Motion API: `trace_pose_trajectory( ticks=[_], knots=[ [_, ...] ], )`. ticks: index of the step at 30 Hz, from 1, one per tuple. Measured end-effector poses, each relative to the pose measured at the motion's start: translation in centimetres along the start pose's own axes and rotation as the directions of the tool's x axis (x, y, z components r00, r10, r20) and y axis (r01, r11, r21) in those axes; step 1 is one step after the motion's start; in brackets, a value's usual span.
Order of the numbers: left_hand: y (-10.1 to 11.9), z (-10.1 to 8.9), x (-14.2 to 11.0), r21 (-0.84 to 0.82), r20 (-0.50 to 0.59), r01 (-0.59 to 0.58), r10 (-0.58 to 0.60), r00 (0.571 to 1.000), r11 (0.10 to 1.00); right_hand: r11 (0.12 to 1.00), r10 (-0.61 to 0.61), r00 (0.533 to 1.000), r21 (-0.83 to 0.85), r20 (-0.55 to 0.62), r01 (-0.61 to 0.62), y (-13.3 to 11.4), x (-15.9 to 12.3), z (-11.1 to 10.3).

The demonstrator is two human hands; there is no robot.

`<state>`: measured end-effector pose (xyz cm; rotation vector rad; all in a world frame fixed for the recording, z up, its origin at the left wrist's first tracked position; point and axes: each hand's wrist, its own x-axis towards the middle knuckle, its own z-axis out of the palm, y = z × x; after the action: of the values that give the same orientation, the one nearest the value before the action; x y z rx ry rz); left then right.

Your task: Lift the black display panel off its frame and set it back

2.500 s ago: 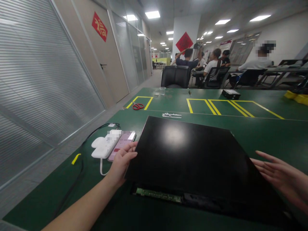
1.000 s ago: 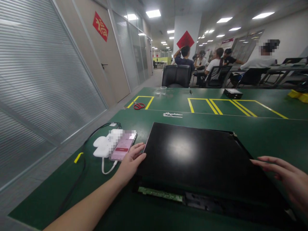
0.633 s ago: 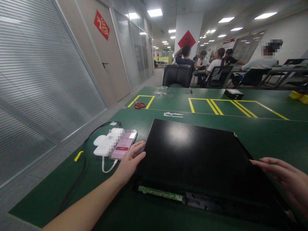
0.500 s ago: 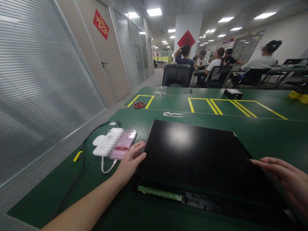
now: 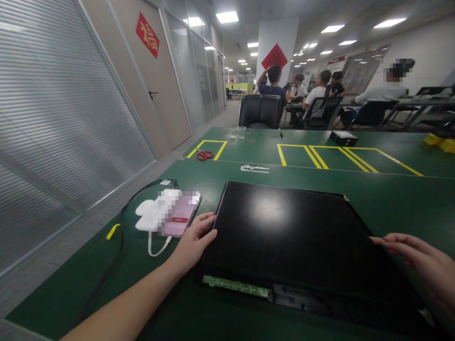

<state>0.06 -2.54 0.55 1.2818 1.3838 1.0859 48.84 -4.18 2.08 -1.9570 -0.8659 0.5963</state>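
A large black display panel point(image 5: 284, 232) lies on the green table point(image 5: 398, 199) in front of me. A green circuit strip point(image 5: 234, 285) shows along its near edge, over a dark frame beneath. My left hand point(image 5: 192, 242) grips the panel's left edge, fingers curled onto the top face. My right hand point(image 5: 423, 265) rests at the right edge with fingers stretched out and close together.
Left of the panel lie a phone point(image 5: 177, 219) on a white charger point(image 5: 151, 217) and a black cable point(image 5: 117, 251). Farther back are white small parts point(image 5: 254, 168), red scissors point(image 5: 204, 154), a clear cup point(image 5: 241, 132) and a black box point(image 5: 343, 137). Seated people and a black chair point(image 5: 260, 111) are beyond.
The panel's far edge, tilted up earlier, has come down and the panel now lies flatter. Both hands stay at its side edges; the left fingers slid slightly along the edge.
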Motion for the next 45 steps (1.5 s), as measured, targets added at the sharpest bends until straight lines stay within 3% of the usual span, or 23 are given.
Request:
trace_pose_trajectory(
  ticks=[4, 9, 19, 31, 38, 45],
  knots=[
    [-0.3, -0.1, 0.2, 0.018, 0.009, -0.019, 0.019, 1.0, 1.0, 0.995, 0.064, 0.997, -0.084, 0.044, -0.06, -1.0, -0.8, 0.2],
    [-0.6, -0.2, 0.3, 0.045, 0.017, -0.052, 0.052, 0.999, 0.998, 0.969, -0.043, 0.999, -0.243, 0.011, 0.045, 0.4, 0.0, 0.2],
    [-1.1, -0.5, 0.6, 0.138, 0.074, -0.092, 0.083, 0.994, 0.986, 0.864, -0.134, 0.988, -0.479, 0.081, 0.156, 2.0, 1.2, 0.3],
    [-1.1, -0.5, 0.6, 0.26, 0.042, -0.138, 0.131, 0.99, 0.956, 0.818, -0.154, 0.983, -0.544, 0.103, 0.186, 1.5, 0.7, 0.3],
    [-0.8, -0.3, 0.3, 0.34, 0.094, -0.192, 0.17, 0.981, 0.921, 0.824, -0.099, 0.992, -0.552, 0.081, 0.127, 1.2, 0.7, 0.2],
    [-0.8, 0.0, 0.1, 0.408, 0.119, -0.206, 0.172, 0.978, 0.889, 0.808, -0.119, 0.987, -0.567, 0.105, 0.157, 2.1, 1.4, 0.0]
  ],
)
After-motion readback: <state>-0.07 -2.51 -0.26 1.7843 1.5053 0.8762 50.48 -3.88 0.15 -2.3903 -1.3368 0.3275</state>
